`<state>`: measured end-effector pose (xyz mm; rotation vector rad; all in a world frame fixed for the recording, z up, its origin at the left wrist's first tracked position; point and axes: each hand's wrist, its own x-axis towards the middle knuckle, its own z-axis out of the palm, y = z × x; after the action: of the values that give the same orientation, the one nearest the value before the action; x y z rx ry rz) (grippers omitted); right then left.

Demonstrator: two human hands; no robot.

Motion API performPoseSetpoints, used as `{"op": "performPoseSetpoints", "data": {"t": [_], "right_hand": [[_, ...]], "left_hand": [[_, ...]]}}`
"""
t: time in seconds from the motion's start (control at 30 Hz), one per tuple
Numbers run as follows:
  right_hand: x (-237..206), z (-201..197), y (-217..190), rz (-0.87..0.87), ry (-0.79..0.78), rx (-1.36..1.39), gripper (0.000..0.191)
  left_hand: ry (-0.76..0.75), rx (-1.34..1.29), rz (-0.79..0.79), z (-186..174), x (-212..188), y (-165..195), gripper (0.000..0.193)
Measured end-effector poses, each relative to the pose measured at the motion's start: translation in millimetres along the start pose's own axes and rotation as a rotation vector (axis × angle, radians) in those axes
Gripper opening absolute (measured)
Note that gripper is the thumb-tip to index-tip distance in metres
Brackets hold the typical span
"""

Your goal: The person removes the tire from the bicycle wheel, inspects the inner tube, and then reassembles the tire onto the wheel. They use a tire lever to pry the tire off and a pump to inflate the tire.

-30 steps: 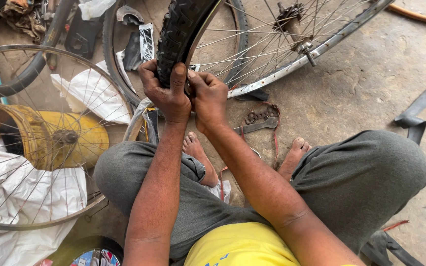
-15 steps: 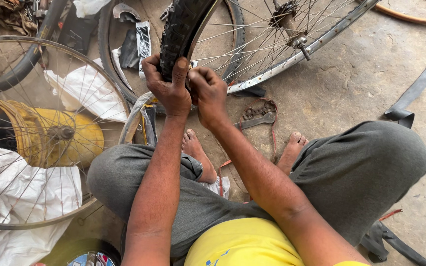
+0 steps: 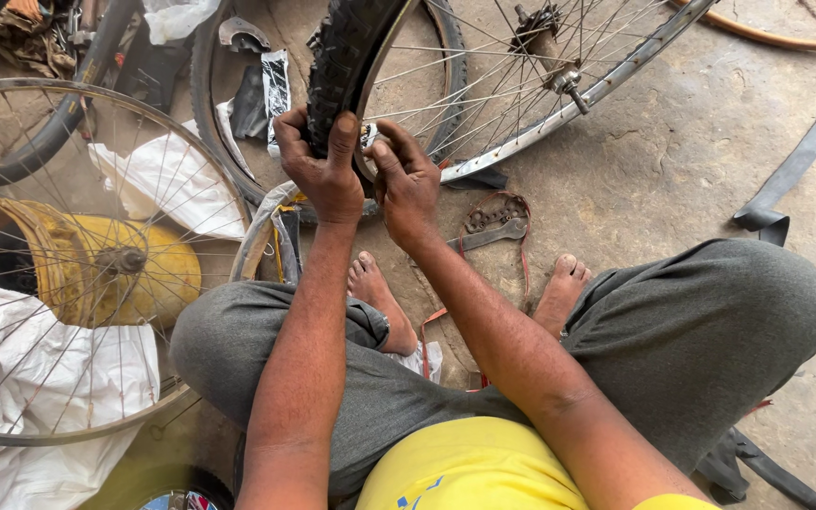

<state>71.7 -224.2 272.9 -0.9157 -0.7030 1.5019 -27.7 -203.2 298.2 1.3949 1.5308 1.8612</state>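
Hands at the wheel, seen from my head camera looking down: my left hand [image 3: 328, 170] was closed over the knobby black tyre [image 3: 347, 52], its fingers [image 3: 287, 127] curled round the tread and the thumb laid flat along the tyre's edge. My right hand [image 3: 408, 184] sat just beside it, touching it, the fingers bent and pressing in at the spot where the tyre met the metal rim [image 3: 559, 118]; how tightly they gripped I could not tell, since the fingertips were hidden behind the tyre. The spoked wheel [image 3: 521, 66] stood tilted on the concrete floor [image 3: 701, 179] directly ahead of me, its tyre only partly seated, with the rest of the rim bare to the right. I sat cross-legged in grey trousers [image 3: 710, 321] and a yellow shirt [image 3: 474, 467], bare feet drawn in below the hands. Between the feet and the wheel lay a flat spanner [image 3: 488, 234] on a red-trimmed sandal. To my left a second bare spoked wheel [image 3: 59, 264] lay over white sacking [image 3: 21, 378], with a yellow drum [image 3: 144, 269] showing through the spokes. A strip of black rubber [image 3: 790, 175] lay on the floor well apart to the right.
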Motion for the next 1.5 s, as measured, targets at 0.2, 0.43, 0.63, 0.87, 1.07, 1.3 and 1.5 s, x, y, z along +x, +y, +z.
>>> {"op": "performPoseSetpoints", "data": {"t": [0.2, 0.43, 0.63, 0.87, 1.07, 1.3, 1.5], "right_hand": [[20.6, -0.6, 5.0, -0.106, -0.097, -0.089, 0.033], [61.6, -25.2, 16.2, -0.461, -0.08, -0.204, 0.035], [65.2, -35.4, -24.7, -0.275, -0.192, 0.102, 0.03], [77.1, -50.3, -45.1, -0.196, -0.237, 0.259, 0.026], [89.2, -53.6, -45.4, -0.356, -0.106, 0.114, 0.032], [69.4, -41.2, -78.0, -0.193, -0.252, 0.3, 0.025], [66.0, -38.0, -81.0, -0.019, -0.067, 0.261, 0.049]], "left_hand": [[-0.025, 0.004, -0.02, 11.8, -0.8, 17.5, 0.061], [-0.03, 0.189, 0.159, 42.9, -1.9, 35.1, 0.063], [0.145, 0.426, 0.231, 81.1, 4.8, 39.0, 0.064], [0.09, 0.451, 0.336, 101.8, 15.2, 50.6, 0.065], [-0.026, 0.406, 0.254, 109.2, 33.2, 52.7, 0.066], [-0.11, 0.293, 0.144, 99.7, 35.1, 59.3, 0.066], [-0.069, 0.33, 0.258, 97.5, 32.8, 64.5, 0.063]]}}
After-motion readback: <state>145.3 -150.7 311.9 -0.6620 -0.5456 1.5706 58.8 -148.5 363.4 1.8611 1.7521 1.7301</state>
